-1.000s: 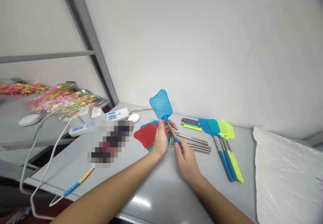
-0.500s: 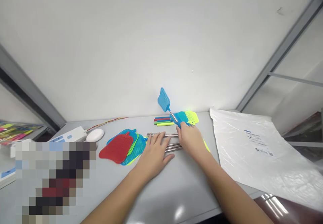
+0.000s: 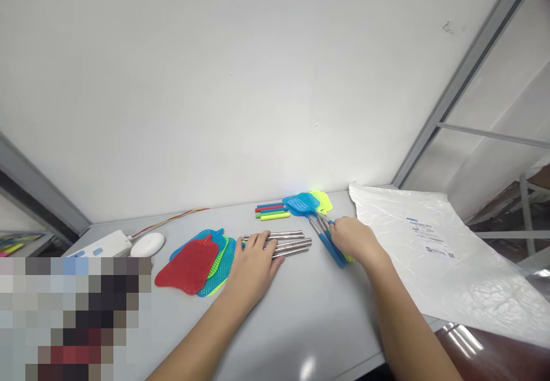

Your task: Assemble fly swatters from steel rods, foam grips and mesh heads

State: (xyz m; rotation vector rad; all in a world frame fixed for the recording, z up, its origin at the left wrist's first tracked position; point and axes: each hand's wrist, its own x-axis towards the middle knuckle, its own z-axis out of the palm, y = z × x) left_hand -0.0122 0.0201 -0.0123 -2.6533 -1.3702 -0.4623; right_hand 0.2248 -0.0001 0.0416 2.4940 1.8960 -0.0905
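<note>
My left hand (image 3: 253,266) lies palm down over several shiny metal rods (image 3: 296,244), its fingers stretched out across their left ends. Left of it are stacked fly swatter heads: a red one (image 3: 189,266) on top, with blue and green ones beneath. On the right, my right hand (image 3: 353,238) has curled fingers closed at the handles of a group of fly swatters. The foremost swatter has a blue head (image 3: 301,203) and a blue handle (image 3: 330,248). A yellow-green head (image 3: 322,200) shows behind it. My right fingertips are partly hidden.
Several short coloured tubes (image 3: 272,211) lie near the wall. A large white plastic bag (image 3: 412,255) covers the table's right side. A white power strip (image 3: 103,245), a round white device (image 3: 147,244) and thin wires (image 3: 167,219) sit on the left, beside a blurred-out patch.
The blue fly swatter that was raised in my right hand now lies on the others. My right hand has moved right and down to the handles. The left hand remains on the rods.
</note>
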